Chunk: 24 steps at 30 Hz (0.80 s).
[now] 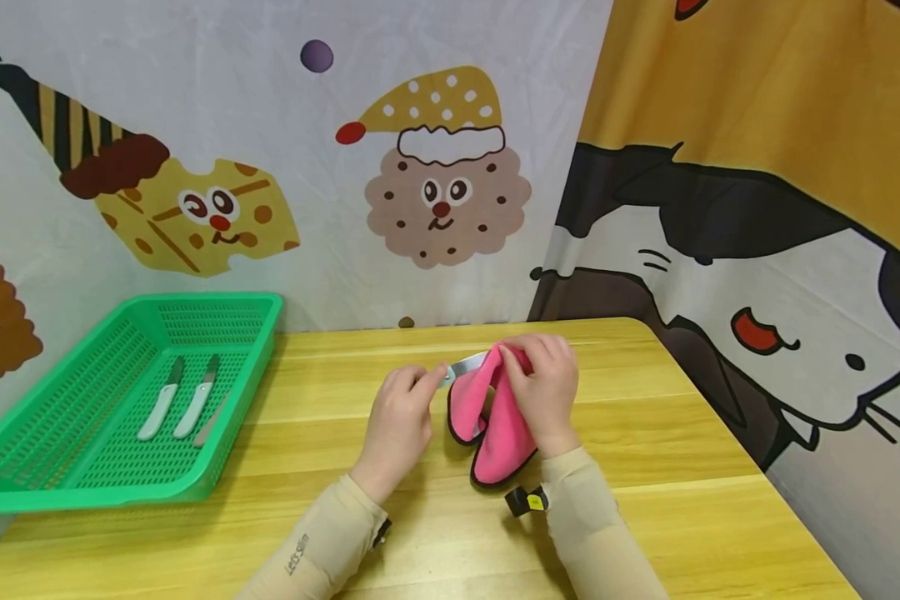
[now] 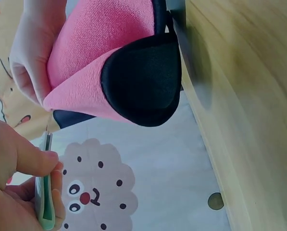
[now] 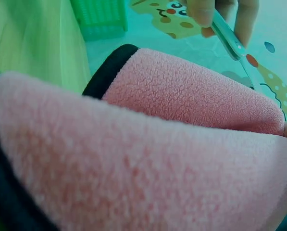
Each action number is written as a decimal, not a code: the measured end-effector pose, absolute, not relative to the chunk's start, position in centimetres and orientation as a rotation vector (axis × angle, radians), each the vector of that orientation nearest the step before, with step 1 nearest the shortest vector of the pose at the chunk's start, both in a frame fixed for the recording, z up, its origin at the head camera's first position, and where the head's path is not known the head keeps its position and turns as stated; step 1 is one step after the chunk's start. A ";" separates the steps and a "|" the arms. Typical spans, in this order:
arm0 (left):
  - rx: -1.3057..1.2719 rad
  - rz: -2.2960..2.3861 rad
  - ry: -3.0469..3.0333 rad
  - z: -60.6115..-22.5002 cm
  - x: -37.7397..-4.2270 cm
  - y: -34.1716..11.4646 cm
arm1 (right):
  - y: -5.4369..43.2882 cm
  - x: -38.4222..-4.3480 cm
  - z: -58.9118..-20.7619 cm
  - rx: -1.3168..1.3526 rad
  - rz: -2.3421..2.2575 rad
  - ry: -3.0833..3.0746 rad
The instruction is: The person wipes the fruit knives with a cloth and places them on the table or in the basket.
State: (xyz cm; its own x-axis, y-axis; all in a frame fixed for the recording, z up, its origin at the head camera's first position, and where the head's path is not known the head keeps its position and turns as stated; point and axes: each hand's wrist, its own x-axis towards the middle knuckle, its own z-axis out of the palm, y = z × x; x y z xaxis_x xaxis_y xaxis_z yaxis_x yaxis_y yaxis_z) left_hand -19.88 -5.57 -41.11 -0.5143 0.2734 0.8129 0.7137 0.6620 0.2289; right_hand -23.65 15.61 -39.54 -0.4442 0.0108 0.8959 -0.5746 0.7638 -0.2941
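My left hand (image 1: 397,425) grips a small knife (image 1: 468,364) by its pale handle (image 2: 46,207), thumb along the side. The blade points right, toward a pink fleecy cloth (image 1: 504,425) with black edging. At its top fold, my right hand (image 1: 547,383) pinches the cloth, whose two flaps hang down just over the table. In the head view the blade's far end is hidden by the cloth; whether the fold grips it I cannot tell. The right wrist view shows the cloth close up, with the knife handle (image 3: 227,36) in the left fingers behind it.
A green plastic basket (image 1: 245,408) stands at the table's left, holding two white-handled knives (image 1: 195,408) and a partly hidden pinkish item (image 1: 210,425) by its right wall. The wooden table (image 1: 645,517) meets a cartoon-printed curtain (image 1: 330,250) at the back.
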 end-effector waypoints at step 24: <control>-0.647 -0.807 -2.026 -40.1 -20.7 -7.5 | 16.0 -23.2 -38.2 0.469 0.771 -1.824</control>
